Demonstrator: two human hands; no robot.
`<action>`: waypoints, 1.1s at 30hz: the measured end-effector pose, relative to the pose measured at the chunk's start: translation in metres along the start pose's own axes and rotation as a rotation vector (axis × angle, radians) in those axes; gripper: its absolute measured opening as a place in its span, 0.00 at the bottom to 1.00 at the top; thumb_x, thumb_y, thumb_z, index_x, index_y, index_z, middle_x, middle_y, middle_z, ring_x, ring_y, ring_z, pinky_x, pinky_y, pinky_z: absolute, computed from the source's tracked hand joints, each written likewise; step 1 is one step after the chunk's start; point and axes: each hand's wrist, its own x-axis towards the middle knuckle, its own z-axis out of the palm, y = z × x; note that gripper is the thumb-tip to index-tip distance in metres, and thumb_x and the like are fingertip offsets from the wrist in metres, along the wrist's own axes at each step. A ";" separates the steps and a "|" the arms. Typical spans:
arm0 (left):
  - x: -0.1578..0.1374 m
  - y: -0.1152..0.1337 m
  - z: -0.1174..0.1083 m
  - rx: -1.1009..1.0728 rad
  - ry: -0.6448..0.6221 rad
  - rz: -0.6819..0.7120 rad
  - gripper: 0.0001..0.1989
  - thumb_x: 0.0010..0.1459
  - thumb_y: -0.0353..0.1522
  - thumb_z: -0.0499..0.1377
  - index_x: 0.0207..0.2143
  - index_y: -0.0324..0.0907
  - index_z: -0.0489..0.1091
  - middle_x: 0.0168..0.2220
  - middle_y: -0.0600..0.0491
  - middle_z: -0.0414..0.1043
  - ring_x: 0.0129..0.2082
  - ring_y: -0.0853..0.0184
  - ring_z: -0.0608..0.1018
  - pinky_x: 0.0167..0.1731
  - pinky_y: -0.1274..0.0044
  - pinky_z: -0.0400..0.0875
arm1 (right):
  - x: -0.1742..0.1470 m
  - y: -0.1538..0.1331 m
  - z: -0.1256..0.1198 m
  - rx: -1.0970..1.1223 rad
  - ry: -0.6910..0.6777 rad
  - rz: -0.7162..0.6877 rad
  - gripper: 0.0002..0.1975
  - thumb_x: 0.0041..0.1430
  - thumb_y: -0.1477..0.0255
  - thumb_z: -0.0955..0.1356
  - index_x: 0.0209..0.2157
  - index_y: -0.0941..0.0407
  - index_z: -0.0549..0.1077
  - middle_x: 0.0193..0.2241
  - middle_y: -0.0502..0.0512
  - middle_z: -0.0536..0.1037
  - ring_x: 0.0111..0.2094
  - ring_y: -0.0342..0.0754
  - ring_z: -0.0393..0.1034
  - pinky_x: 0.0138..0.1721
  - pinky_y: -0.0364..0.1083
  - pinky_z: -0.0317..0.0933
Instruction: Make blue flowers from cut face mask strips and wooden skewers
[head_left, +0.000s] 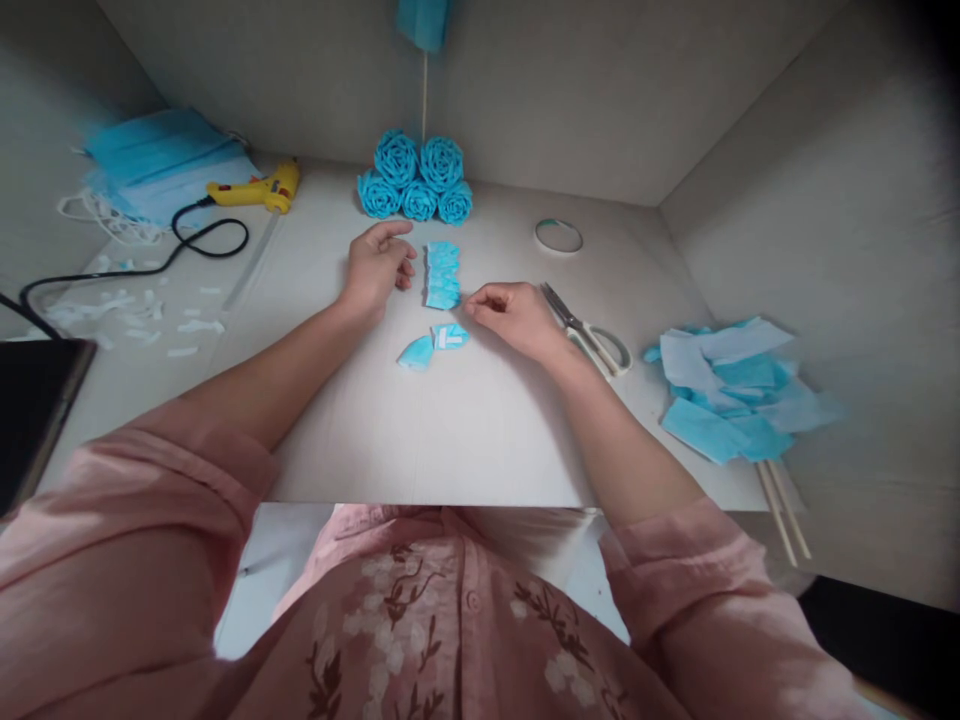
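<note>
A gathered strip of pleated blue mask fabric (442,275) lies on the white table between my hands. Just left of it is my left hand (377,265), fingers loosely bent and apart, holding nothing. My right hand (510,312) has its thumb and fingertips pinched together beside the strip's lower right corner; whether anything is between them is hidden. Nearer to me lie a blue petal-shaped piece (416,353) and a second small blue piece (450,337) with a white patch on it. Scissors (587,330) with pale handles rest by my right wrist.
Several rolled blue fabric roses (418,180) are stacked at the back, before a stick with blue fabric (424,22) on top. A yellow glue gun (259,188), blue masks (161,160) and white scraps (135,310) lie left. Right are a ring (559,236), blue cut pieces (731,390) and sticks (780,510).
</note>
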 end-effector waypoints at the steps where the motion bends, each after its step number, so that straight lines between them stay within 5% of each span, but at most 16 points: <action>1: -0.001 0.000 0.000 0.019 -0.003 0.019 0.11 0.56 0.25 0.59 0.41 0.42 0.71 0.28 0.55 0.72 0.21 0.72 0.71 0.19 0.77 0.60 | -0.001 -0.001 0.000 -0.023 -0.042 -0.002 0.09 0.57 0.66 0.69 0.32 0.56 0.82 0.30 0.51 0.82 0.31 0.46 0.71 0.34 0.45 0.60; 6: -0.009 0.003 0.006 0.100 -0.022 0.138 0.08 0.59 0.26 0.57 0.41 0.40 0.72 0.29 0.55 0.71 0.23 0.74 0.68 0.20 0.79 0.58 | -0.003 -0.002 0.000 -0.143 -0.188 -0.001 0.08 0.56 0.68 0.71 0.37 0.54 0.82 0.33 0.51 0.82 0.32 0.45 0.71 0.34 0.44 0.57; 10: -0.017 0.004 0.012 0.154 -0.127 0.233 0.09 0.59 0.26 0.56 0.41 0.39 0.74 0.29 0.54 0.71 0.21 0.75 0.68 0.19 0.80 0.61 | -0.003 -0.005 0.001 -0.181 -0.178 -0.058 0.04 0.54 0.73 0.70 0.32 0.55 0.79 0.31 0.50 0.80 0.30 0.44 0.69 0.34 0.44 0.55; 18: -0.038 0.017 0.014 0.350 -0.477 0.275 0.11 0.62 0.33 0.59 0.40 0.37 0.78 0.26 0.54 0.74 0.19 0.75 0.70 0.19 0.82 0.64 | 0.007 0.004 0.000 0.330 0.070 0.003 0.05 0.53 0.69 0.70 0.33 0.54 0.74 0.27 0.48 0.77 0.29 0.44 0.70 0.35 0.44 0.61; 27: -0.037 0.018 0.016 0.158 -0.471 0.192 0.19 0.54 0.24 0.62 0.50 0.39 0.75 0.28 0.57 0.68 0.22 0.76 0.71 0.19 0.84 0.67 | 0.006 0.000 -0.004 0.578 0.130 0.061 0.16 0.54 0.58 0.74 0.41 0.52 0.78 0.29 0.48 0.79 0.32 0.44 0.73 0.41 0.45 0.67; 33: -0.034 0.018 0.016 0.085 -0.450 0.219 0.21 0.55 0.23 0.61 0.52 0.41 0.72 0.28 0.58 0.68 0.21 0.76 0.70 0.20 0.83 0.66 | 0.000 -0.010 -0.004 0.635 0.044 0.108 0.14 0.52 0.57 0.75 0.29 0.55 0.78 0.30 0.51 0.81 0.33 0.42 0.71 0.41 0.43 0.66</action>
